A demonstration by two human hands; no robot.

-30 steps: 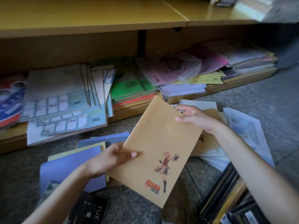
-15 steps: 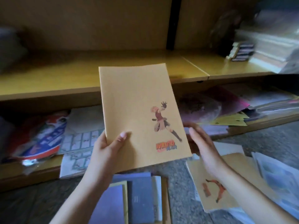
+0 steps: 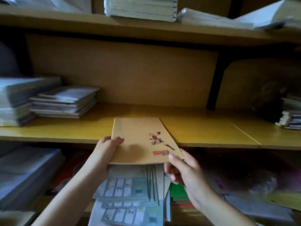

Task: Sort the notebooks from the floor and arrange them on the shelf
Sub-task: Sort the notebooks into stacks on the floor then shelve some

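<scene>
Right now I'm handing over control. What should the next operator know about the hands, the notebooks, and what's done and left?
Left hand: grips the left edge of the tan notebook.
Right hand: pinches its near right corner.
Tan notebook: face up, far end over the middle shelf, near end overhanging the front edge.
Grey stack: lies flat on the same shelf, to the left, apart from the notebook.
Done: notebook brought to the shelf.
Left: slide it fully in and let go. The floor is out of view, so I cannot tell what remains there.

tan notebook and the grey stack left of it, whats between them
Only bare yellow shelf between the tan notebook and the grey stack, per the head view.
</scene>
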